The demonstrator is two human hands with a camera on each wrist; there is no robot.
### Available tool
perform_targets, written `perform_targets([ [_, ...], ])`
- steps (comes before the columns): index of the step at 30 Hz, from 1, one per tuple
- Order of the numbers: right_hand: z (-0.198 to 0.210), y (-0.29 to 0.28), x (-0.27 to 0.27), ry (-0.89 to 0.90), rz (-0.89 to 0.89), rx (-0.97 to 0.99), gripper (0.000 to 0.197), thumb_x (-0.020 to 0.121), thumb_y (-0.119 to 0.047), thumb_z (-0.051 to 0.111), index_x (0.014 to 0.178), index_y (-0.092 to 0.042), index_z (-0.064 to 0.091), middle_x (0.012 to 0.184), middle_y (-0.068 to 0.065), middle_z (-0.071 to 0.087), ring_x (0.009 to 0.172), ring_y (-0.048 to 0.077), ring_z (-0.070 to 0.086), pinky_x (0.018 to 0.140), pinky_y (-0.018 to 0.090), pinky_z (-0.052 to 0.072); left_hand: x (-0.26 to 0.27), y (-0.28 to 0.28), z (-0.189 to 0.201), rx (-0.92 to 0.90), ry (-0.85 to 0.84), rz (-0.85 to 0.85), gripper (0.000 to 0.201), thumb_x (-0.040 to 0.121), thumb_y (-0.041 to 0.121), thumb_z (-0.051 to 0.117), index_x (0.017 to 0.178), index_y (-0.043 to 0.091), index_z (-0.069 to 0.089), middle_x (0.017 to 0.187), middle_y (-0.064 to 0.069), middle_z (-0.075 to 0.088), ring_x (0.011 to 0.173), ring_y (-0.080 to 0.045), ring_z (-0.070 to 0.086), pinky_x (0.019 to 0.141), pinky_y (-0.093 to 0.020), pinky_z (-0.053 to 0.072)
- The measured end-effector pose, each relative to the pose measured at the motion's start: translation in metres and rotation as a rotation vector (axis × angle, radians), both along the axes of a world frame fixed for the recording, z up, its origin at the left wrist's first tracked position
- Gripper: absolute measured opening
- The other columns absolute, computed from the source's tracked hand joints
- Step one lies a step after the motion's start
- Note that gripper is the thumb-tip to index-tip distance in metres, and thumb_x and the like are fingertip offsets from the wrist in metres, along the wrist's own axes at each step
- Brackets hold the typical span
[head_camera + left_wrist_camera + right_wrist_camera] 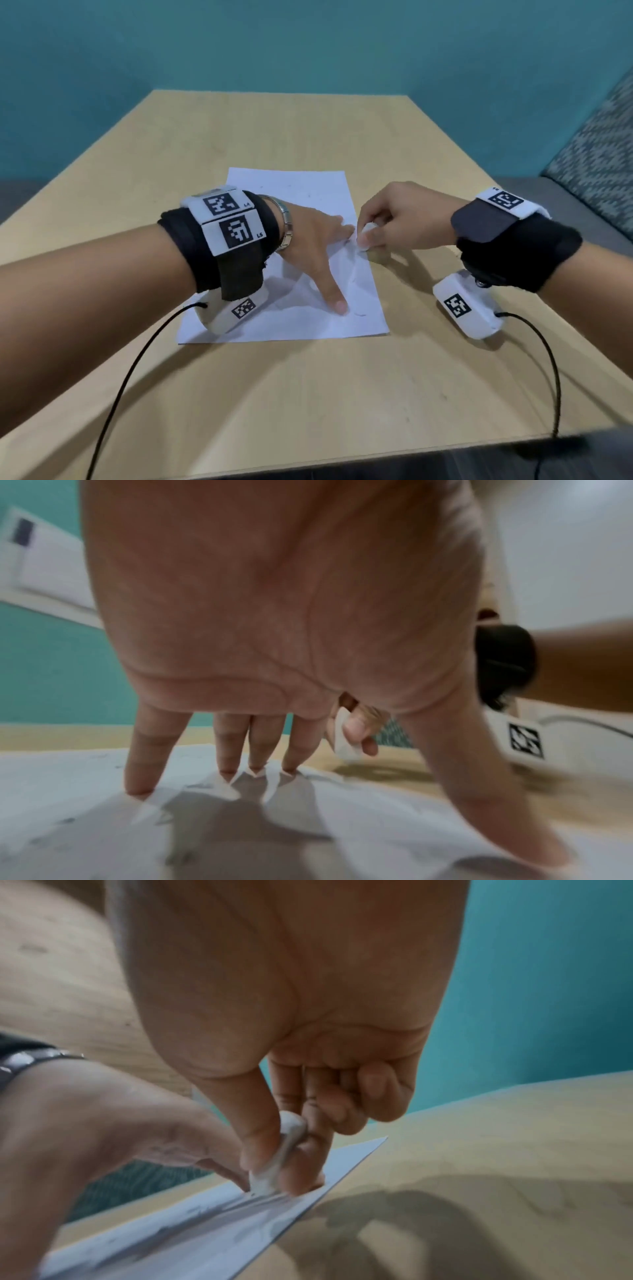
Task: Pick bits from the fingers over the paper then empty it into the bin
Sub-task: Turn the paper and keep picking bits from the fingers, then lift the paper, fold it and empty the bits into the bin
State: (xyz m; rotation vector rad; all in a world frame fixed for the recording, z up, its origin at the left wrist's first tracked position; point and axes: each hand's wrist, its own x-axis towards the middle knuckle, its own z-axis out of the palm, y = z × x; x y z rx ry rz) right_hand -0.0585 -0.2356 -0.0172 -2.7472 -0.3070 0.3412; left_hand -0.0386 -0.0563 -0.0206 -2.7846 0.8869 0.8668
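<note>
At frame centre, my left hand lies spread, fingertips on the paper, while my right hand just beside pinches a white bit against them.

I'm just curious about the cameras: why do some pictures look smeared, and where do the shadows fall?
Head view: fairly sharp, the table edges bowed by the wide lens. Left wrist view: the left hand looms large and soft, its fingers casting grey shadows on the paper. Right wrist view: blurred throughout; the right hand, pinching a small white tool, throws a dark shadow on the table.
</note>
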Motion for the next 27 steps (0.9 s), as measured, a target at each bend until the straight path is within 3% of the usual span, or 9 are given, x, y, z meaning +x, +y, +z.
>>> perform_targets([
  [2,0.002,-0.004,0.0,0.038,-0.01,0.068,0.012,0.09,-0.029,0.07,0.081,-0.023,0.076,0.055,-0.015,0.065,0.05,0.0,0.049,0.06,0.019,0.039,0.006,0.006,0.006,-0.095,-0.023,0.052,0.109,0.065,0.074,0.076,0.157,0.041,0.027,0.164,0.016,0.021,0.148,-0.015,0.028,0.119,-0.04,0.026],
  [4,0.002,-0.006,-0.002,0.073,-0.009,0.143,0.01,0.092,-0.025,0.068,0.086,-0.022,0.075,0.068,-0.009,0.076,0.06,0.004,0.056,0.071,0.026,0.046,0.01,0.011,0.011,-0.22,-0.101,0.089,0.085,0.074,0.062,0.077,0.149,0.042,0.044,0.159,0.017,0.033,0.144,-0.014,0.035,0.112,-0.032,0.03],
  [7,0.002,-0.008,-0.005,0.097,-0.002,0.235,0.009,0.094,-0.023,0.067,0.092,-0.02,0.074,0.079,-0.004,0.08,0.07,0.009,0.06,0.078,0.031,0.047,0.015,0.015,0.015,-0.413,-0.204,0.158,0.042,0.082,0.036,0.08,0.123,0.033,0.071,0.11,0.016,0.068,0.112,-0.012,0.062,0.092,-0.028,0.048],
  [10,0.005,-0.005,-0.01,0.105,0.005,0.3,0.008,0.095,-0.021,0.068,0.095,-0.016,0.074,0.079,-0.003,0.08,0.062,0.014,0.051,0.07,0.029,0.044,0.014,0.02,0.019,-0.509,-0.184,0.254,0.013,0.082,0.01,0.075,0.089,0.021,0.079,0.073,0.002,0.076,0.071,-0.015,0.074,0.078,-0.033,0.061],
  [13,0.008,0.0,-0.013,0.1,0.009,0.332,0.008,0.095,-0.02,0.069,0.097,-0.015,0.073,0.077,-0.004,0.079,0.063,0.017,0.049,0.067,0.029,0.045,0.01,0.024,0.02,-0.504,-0.19,0.271,0.015,0.079,0.003,0.072,0.078,0.017,0.077,0.067,0.0,0.075,0.065,-0.017,0.075,0.077,-0.038,0.063],
  [17,0.013,0.009,-0.017,0.08,-0.008,0.33,0.008,0.095,-0.023,0.069,0.099,-0.017,0.072,0.083,-0.003,0.081,0.061,0.015,0.051,0.055,0.022,0.042,0.004,0.03,0.017,-0.531,-0.16,0.282,0.004,0.085,0.009,0.074,0.082,0.011,0.075,0.068,-0.001,0.076,0.06,-0.015,0.074,0.075,-0.035,0.063],
  [19,0.016,0.013,-0.018,0.079,-0.025,0.353,0.01,0.094,-0.023,0.07,0.1,-0.016,0.071,0.084,-0.003,0.081,0.061,0.015,0.054,0.055,0.027,0.045,0.002,0.031,0.018,-0.583,-0.121,0.278,0.011,0.083,0.006,0.075,0.089,0.015,0.074,0.073,-0.003,0.077,0.062,-0.014,0.075,0.075,-0.032,0.062],
  [23,0.019,0.014,-0.018,0.014,-0.05,0.365,0.009,0.094,-0.024,0.07,0.097,-0.016,0.067,0.083,-0.005,0.08,0.063,0.016,0.06,0.058,0.031,0.047,-0.006,0.03,0.024,-0.687,-0.026,0.281,0.011,0.083,0.016,0.081,0.085,0.007,0.075,0.071,-0.008,0.076,0.064,-0.02,0.075,0.067,-0.032,0.063],
  [27,0.02,-0.004,-0.015,-0.049,-0.135,0.296,0.009,0.093,-0.024,0.069,0.094,-0.016,0.067,0.08,-0.005,0.078,0.062,0.014,0.061,0.057,0.027,0.046,-0.004,0.036,0.031,-0.66,-0.119,0.315,0.031,0.095,0.029,0.067,0.076,0.005,0.075,0.07,-0.003,0.076,0.063,-0.02,0.073,0.06,-0.032,0.062],
])
